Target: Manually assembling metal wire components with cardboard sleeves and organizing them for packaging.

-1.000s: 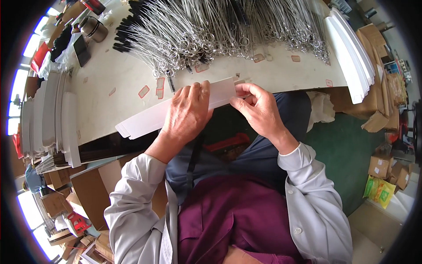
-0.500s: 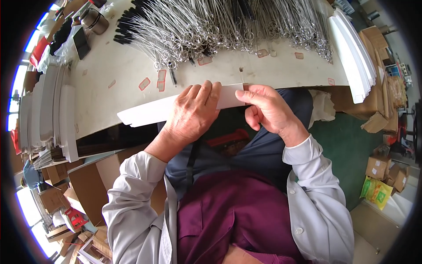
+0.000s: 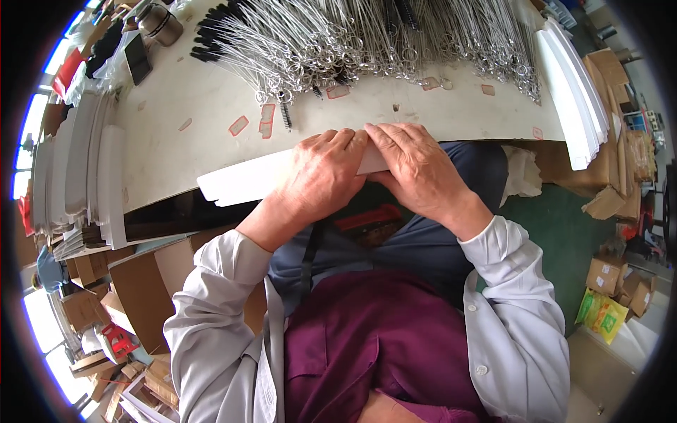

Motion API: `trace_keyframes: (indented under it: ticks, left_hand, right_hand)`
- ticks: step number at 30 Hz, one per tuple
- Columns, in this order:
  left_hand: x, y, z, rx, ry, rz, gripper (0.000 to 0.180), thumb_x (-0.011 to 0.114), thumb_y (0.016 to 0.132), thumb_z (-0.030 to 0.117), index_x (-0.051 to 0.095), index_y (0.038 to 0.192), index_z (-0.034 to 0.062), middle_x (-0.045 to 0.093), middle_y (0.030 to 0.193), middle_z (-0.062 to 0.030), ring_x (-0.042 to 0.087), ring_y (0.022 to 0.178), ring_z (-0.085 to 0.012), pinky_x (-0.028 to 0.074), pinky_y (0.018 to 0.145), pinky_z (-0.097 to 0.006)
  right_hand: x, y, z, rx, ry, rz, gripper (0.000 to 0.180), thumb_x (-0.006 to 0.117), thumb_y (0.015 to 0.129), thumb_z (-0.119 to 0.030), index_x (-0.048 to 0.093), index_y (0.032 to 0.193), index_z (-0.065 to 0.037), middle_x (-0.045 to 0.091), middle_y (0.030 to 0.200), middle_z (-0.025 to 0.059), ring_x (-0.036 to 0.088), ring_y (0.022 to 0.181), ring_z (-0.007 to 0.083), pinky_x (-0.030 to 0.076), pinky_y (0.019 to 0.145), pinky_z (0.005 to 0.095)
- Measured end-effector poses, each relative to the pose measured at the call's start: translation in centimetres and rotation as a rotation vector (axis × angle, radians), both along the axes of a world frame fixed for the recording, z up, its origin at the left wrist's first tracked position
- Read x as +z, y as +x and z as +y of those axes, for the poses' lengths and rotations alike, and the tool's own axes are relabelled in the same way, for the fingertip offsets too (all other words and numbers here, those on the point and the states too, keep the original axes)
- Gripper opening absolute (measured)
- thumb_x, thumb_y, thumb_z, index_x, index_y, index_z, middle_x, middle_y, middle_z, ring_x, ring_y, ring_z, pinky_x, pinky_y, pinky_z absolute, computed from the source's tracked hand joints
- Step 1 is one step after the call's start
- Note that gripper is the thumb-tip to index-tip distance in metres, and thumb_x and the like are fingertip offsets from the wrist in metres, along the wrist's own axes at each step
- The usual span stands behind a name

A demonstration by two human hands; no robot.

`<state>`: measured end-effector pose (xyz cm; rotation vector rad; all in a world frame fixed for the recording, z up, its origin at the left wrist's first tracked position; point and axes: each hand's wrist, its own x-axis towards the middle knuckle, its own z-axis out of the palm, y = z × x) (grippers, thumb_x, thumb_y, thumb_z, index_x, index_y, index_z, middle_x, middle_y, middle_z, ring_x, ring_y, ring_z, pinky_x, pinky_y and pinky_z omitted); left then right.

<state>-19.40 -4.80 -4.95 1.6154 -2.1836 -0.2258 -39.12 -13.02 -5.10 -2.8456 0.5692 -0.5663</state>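
A long, narrow white cardboard box [image 3: 243, 178] lies along the near edge of the table. My left hand [image 3: 321, 173] is closed over its middle, fingers wrapped over the far side. Beside it, my right hand [image 3: 419, 169] grips the box's right end, thumb below and fingers over the top. The two hands almost touch, and the right end of the box is hidden under my right hand. Beyond them lies a big pile of wire-handled brushes [image 3: 338, 49] with ring ends toward me and black bristles at the left. One small black brush tip [image 3: 285, 116] sticks out of the pile.
White flat cartons stand stacked at the left [image 3: 109, 183] and right [image 3: 564, 92] of the table [image 3: 169, 151]. A metal flask [image 3: 160, 25] and a dark phone-like slab [image 3: 138, 59] are at the far left. Brown cardboard boxes [image 3: 144, 296] fill the floor at left.
My right hand has turned over and moved left, closing on the box's right end beside my left hand. My left hand keeps its hold. The whole view has shifted slightly.
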Motion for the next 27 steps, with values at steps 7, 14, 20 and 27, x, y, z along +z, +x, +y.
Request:
trace_keyframes:
  ticks: [7,14,20,27]
  left_hand:
    - [0.3,2.2,1.9,0.097,-0.032,-0.062,0.066,0.081,0.078,0.023,0.055,0.133,-0.0027,0.065,0.12,-0.0191,0.065,0.111,-0.036,0.052,0.095,-0.046]
    - [0.3,2.8,2.2,0.049,0.039,-0.037,0.067,0.082,0.077,0.025,0.057,0.132,-0.0018,0.065,0.122,-0.0174,0.065,0.112,-0.0354,0.053,0.094,-0.045]
    - [0.9,2.9,2.2,0.041,-0.078,-0.029,0.066,0.082,0.078,0.024,0.056,0.133,-0.0026,0.064,0.124,-0.019,0.063,0.113,-0.0383,0.052,0.096,-0.046]
    - [0.8,5.3,1.7,0.132,-0.043,-0.086,0.064,0.083,0.08,0.027,0.057,0.131,-0.0029,0.066,0.121,-0.0202,0.064,0.111,-0.0397,0.052,0.094,-0.046]
  right_hand:
    - [0.6,-1.8,-1.6,0.025,-0.017,0.014,0.065,0.081,0.081,-0.022,0.056,0.135,0.005,0.062,0.127,0.0173,0.059,0.118,0.0337,0.046,0.107,0.0443]
    - [-0.1,-0.7,-0.6,0.03,0.001,0.051,0.072,0.083,0.079,-0.022,0.053,0.14,0.002,0.059,0.131,0.0163,0.056,0.121,0.0346,0.044,0.109,0.0458]
    - [-0.2,-0.8,-1.5,0.062,-0.019,0.022,0.064,0.08,0.082,-0.022,0.056,0.137,0.004,0.061,0.128,0.0173,0.058,0.118,0.0335,0.046,0.106,0.0443]
    - [-0.3,-0.7,-3.8,0.037,-0.089,0.005,0.063,0.08,0.082,-0.023,0.059,0.136,0.002,0.063,0.127,0.0155,0.06,0.117,0.0317,0.048,0.105,0.043]
